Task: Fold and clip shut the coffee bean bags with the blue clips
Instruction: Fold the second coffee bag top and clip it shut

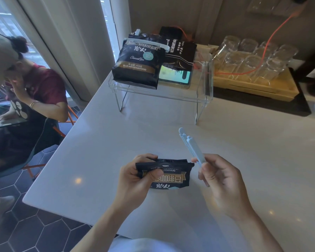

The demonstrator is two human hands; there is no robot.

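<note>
Clipping step: left hand (135,176) grip pinches the folded top of the small black foil coffee bag (166,174) just above the white worktop (225,142), right hand (219,176) grips the pale-blue plastic clip (192,149), arms apart; next, slide over fold, snap shut.

Bag (166,174) left of clip (192,149)

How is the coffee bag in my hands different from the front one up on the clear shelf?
The bag in your hands has no clip on it yet; the front shelf bag has a pale clip across its folded top. Yours is held low over the white counter by the left hand; the other stands on the clear riser. Both are black with matching printed labels.
</note>
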